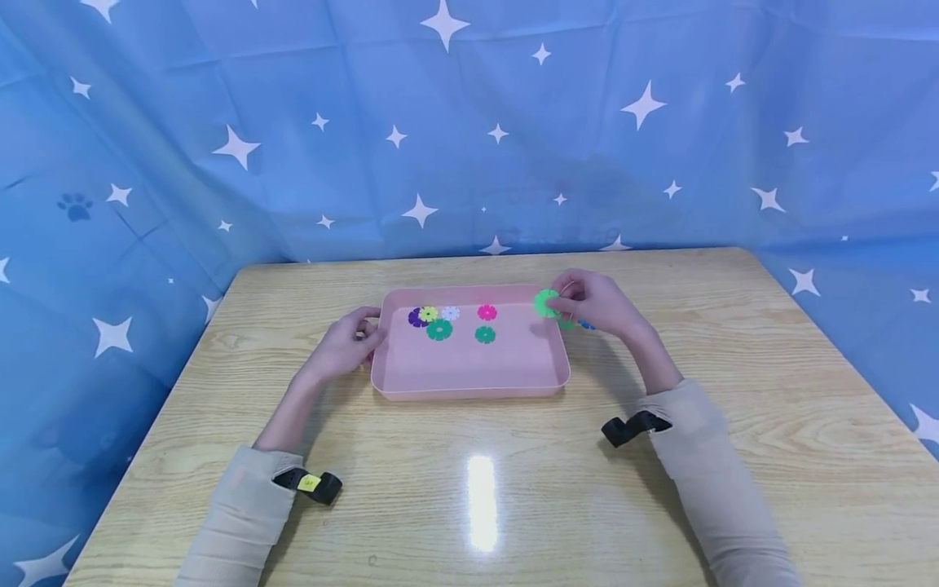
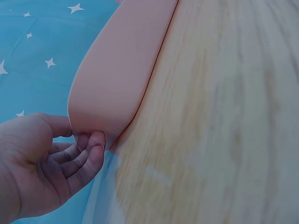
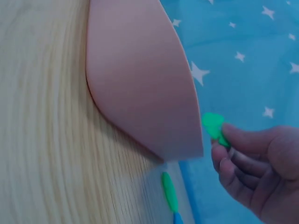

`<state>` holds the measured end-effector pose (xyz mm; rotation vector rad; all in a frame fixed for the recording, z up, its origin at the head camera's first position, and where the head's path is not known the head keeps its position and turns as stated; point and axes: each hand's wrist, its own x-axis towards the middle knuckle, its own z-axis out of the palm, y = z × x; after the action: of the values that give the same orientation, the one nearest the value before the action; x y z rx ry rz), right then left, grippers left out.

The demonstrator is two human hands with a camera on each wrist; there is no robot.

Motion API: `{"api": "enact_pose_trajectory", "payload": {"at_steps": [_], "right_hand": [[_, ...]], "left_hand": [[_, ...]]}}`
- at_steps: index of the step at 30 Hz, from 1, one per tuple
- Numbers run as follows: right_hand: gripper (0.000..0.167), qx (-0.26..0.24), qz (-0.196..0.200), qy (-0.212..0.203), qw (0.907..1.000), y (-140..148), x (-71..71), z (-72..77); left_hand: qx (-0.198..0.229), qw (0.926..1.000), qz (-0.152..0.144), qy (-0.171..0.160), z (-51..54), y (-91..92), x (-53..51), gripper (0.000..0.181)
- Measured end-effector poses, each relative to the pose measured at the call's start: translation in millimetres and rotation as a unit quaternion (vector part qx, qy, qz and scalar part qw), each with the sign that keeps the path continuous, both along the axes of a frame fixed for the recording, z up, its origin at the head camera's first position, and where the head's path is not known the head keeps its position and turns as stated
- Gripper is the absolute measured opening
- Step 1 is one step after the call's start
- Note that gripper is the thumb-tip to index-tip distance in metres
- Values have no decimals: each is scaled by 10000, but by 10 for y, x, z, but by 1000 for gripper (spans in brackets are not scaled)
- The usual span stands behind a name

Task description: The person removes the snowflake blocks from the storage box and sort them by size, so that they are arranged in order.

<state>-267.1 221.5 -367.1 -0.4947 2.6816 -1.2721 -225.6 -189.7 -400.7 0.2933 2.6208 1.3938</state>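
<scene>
A pink tray (image 1: 469,368) lies on the table, holding several flower-shaped plastic discs. My left hand (image 1: 346,341) grips the tray's left end, its curled fingers against the outer wall in the left wrist view. Between thumb and fingers, my right hand (image 1: 597,303) pinches a light green disc (image 1: 545,303) over the tray's right rim. Inside the tray are a purple disc (image 1: 416,319), a yellow disc (image 1: 429,314), a white disc (image 1: 451,313), a pink disc (image 1: 487,312) and two darker green discs, one large (image 1: 439,330), one smaller (image 1: 485,335).
Right of the tray, partly hidden beneath my right hand, lie a green disc (image 1: 566,324) and a blue disc (image 1: 587,325) on the wooden table (image 1: 411,505). A blue cloth with white stars (image 1: 469,163) hangs behind the table's far edge.
</scene>
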Motion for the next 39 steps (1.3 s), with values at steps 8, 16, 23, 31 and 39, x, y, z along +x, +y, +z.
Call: {"api": "enact_pose_trajectory", "payload": {"at_steps": [8, 16, 23, 31, 39], "right_hand": [[26, 281, -199, 11, 9994, 254, 17, 1], [22, 692, -429, -131, 9966, 508, 20, -68], [25, 917, -650, -249, 9933, 754, -2, -139], [32, 733, -840, -537, 9923, 931, -11, -189], [36, 1066, -1139, -606, 9859, 988, -20, -248]], "left_hand": [[-58, 10000, 17, -26, -12, 5, 1, 47], [-44, 10000, 66, -18, -15, 12, 5, 47], [-49, 10000, 77, -41, -13, 15, 6, 47], [-41, 10000, 58, -35, -6, 5, 5, 46], [-32, 10000, 40, -38, -7, 0, 5, 46]]}}
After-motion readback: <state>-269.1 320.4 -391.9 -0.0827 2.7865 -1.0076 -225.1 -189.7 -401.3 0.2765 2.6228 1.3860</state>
